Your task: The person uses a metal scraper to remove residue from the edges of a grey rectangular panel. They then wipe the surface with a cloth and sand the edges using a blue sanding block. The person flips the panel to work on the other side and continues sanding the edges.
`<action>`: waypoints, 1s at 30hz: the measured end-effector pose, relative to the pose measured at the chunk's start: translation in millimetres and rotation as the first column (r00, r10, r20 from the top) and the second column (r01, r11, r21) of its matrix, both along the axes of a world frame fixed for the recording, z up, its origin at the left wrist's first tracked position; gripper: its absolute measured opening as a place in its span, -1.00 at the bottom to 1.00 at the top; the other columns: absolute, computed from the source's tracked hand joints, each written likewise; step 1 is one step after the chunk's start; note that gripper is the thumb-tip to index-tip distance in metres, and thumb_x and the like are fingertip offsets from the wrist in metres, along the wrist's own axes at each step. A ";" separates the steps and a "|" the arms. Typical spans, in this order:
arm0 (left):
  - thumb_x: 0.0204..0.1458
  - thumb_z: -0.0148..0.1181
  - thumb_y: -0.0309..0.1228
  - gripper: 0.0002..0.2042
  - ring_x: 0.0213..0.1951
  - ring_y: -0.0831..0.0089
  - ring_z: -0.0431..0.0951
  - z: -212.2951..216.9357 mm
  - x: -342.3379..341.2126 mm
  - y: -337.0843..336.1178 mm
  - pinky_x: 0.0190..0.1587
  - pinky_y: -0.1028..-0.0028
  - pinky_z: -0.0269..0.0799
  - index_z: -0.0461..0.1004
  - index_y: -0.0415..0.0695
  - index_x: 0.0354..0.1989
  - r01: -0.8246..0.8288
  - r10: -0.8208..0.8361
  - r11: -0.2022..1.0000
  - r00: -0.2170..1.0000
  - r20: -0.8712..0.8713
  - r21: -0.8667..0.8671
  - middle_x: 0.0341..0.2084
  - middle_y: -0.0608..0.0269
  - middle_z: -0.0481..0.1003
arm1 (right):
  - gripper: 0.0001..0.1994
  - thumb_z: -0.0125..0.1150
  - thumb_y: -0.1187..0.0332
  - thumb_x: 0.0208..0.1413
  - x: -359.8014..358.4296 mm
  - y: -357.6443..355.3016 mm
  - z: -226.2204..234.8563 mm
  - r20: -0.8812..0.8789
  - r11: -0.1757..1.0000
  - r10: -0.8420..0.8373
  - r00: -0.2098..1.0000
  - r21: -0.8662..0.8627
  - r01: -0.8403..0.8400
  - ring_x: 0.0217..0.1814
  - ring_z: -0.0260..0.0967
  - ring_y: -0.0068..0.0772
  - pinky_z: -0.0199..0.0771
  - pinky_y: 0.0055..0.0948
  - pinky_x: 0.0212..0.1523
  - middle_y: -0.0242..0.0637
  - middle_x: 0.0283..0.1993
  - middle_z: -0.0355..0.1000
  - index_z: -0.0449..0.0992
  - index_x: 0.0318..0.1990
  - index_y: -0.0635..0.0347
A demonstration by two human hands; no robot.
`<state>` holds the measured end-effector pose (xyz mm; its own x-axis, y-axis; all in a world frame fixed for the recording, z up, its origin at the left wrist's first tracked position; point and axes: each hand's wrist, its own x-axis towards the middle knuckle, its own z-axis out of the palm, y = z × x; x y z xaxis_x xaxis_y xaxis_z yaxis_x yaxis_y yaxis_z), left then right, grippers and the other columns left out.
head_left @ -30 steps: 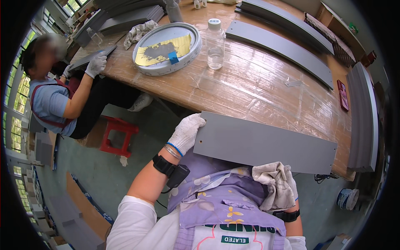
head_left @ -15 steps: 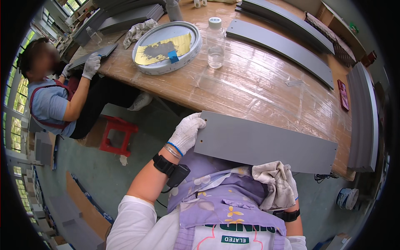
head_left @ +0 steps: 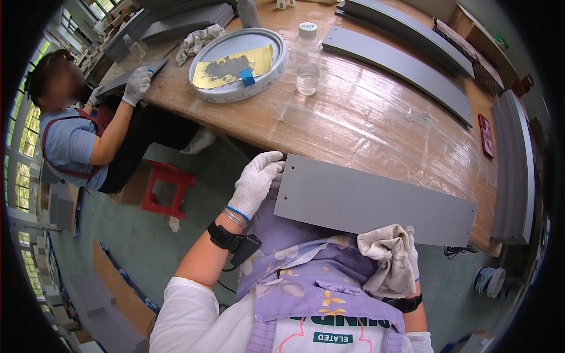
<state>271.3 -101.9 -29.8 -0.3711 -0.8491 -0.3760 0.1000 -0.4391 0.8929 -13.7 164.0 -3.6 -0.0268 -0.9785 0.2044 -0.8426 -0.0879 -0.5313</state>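
Left hand (head_left: 257,182) fingers curled (gloved) around grey panel (head_left: 372,201) end.

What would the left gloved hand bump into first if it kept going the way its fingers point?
The left hand already touches the grey panel at its end. Going on up and right, it would probably reach the wooden table edge; depth is unclear.

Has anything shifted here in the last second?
Very little. The co-worker's gloved hand slid slightly along their grey panel. The left hand still grips the end of the grey board, the right hand still presses a rag on it. The round tray and bottle stayed put.
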 end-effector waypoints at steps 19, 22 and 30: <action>-0.05 0.19 -0.45 -0.79 -0.38 0.25 0.47 36.3 -0.7 4.8 -0.37 0.28 0.44 0.61 -0.03 -0.21 0.777 0.516 0.071 0.507 0.690 -0.625 -0.49 0.31 0.45 | -0.74 0.11 0.32 0.13 11.8 -2.4 9.0 -0.017 0.991 -0.048 0.999 -0.122 0.046 -0.10 0.32 0.31 0.36 0.15 0.03 0.16 -0.04 0.36 0.39 -0.06 0.20; -0.04 0.19 -0.44 -0.79 -0.38 0.25 0.48 35.1 4.1 11.2 -0.36 0.28 0.44 0.62 -0.03 -0.20 0.786 0.472 0.036 0.531 0.704 -0.617 -0.49 0.31 0.46 | -0.72 0.13 0.31 0.12 9.2 -1.4 7.2 0.043 0.992 -0.084 0.996 -0.092 0.088 -0.08 0.33 0.31 0.35 0.14 0.08 0.15 -0.03 0.36 0.38 -0.05 0.22; -0.03 0.20 -0.44 -0.84 -0.38 0.24 0.48 35.8 -0.7 8.3 -0.37 0.29 0.45 0.61 0.00 -0.26 0.769 0.484 0.105 0.514 0.708 -0.630 -0.49 0.31 0.47 | -0.46 0.24 0.37 0.02 5.6 3.7 -2.6 0.008 0.995 -0.064 0.998 -0.076 0.065 -0.02 0.34 0.35 0.29 0.20 0.17 0.14 0.00 0.37 0.24 0.17 0.22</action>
